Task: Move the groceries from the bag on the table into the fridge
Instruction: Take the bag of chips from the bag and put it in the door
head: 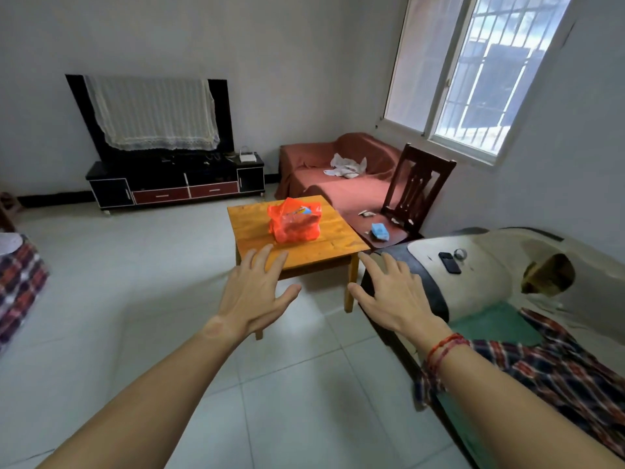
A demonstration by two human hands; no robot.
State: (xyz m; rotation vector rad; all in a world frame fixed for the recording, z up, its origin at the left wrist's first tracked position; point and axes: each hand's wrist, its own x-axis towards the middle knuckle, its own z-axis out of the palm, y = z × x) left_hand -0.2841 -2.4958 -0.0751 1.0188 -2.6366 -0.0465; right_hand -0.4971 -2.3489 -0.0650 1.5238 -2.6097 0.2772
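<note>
Bag (294, 220) sits mid-table (314, 252), at 12 o'clock from both hands, well apart; left hand (257, 292) nearer, right hand (394, 297) offset toward 2 o'clock; both spread open, empty; fridge unseen.

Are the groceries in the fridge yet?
Not yet. Nothing looks done: the orange bag sits full on the wooden table. The left hand and right hand are open, empty, reaching toward it. Left: everything, and no fridge is in view.
</note>
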